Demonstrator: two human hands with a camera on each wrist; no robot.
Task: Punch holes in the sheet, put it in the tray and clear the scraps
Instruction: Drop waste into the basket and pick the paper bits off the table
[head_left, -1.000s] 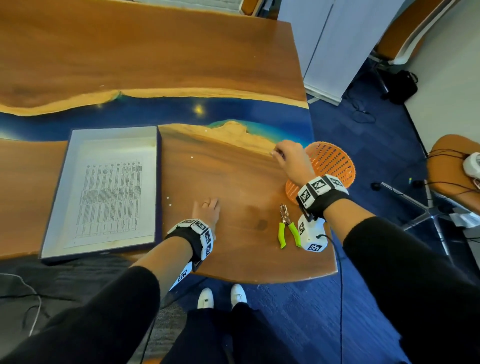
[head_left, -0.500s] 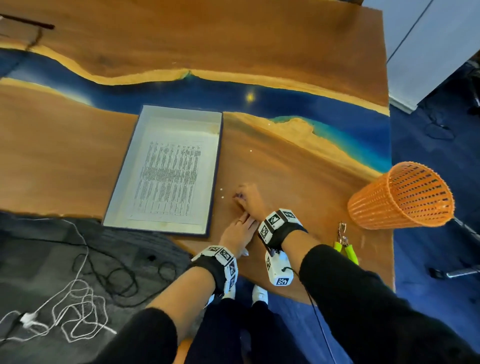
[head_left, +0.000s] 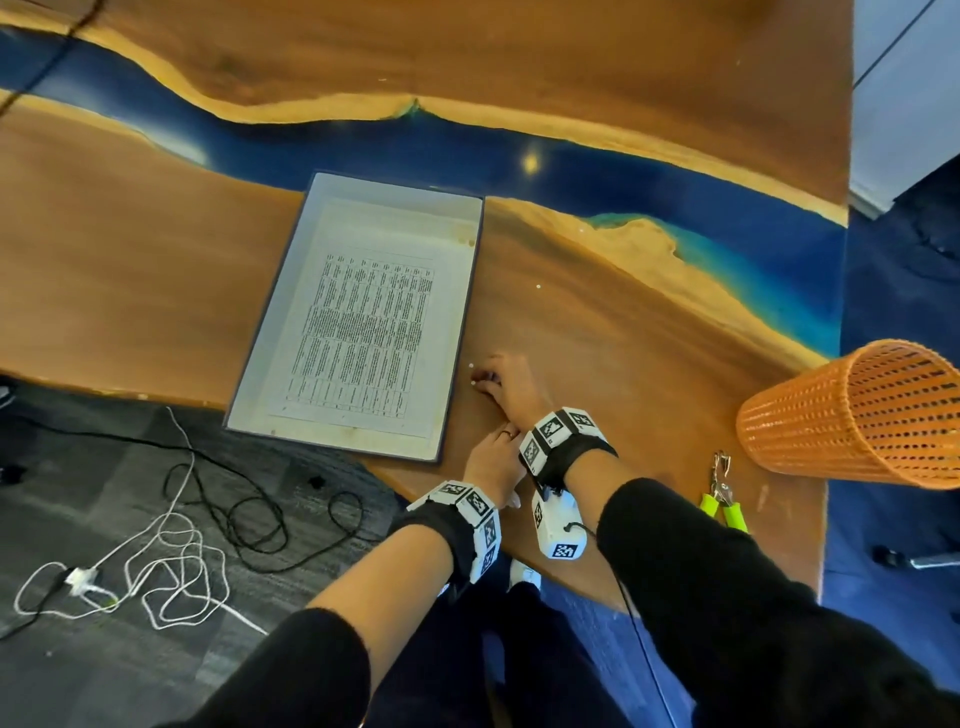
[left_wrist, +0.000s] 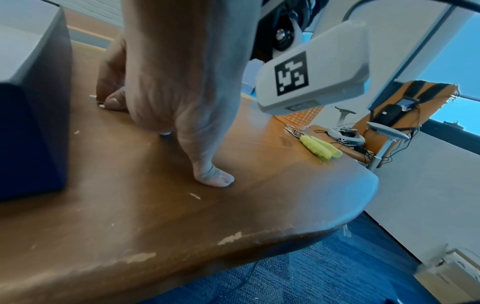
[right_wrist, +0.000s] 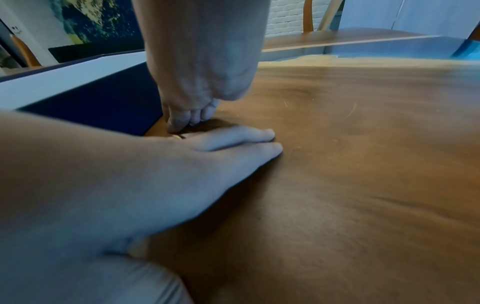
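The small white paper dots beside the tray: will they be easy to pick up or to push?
The paper dots look thin, flat and very light, so they would probably slide or scatter when pushed. Lying flush on the smooth table, they seem hard to pinch; the right hand works with fingertips right at them.

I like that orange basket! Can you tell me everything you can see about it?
The basket is orange and looks like plastic, with rows of small holes all over its wall. It widens from a narrow bottom to an open top. It stands at the right of the table, by its edge, beyond the green-handled punch. Neither hand touches it. Its inside is not visible.
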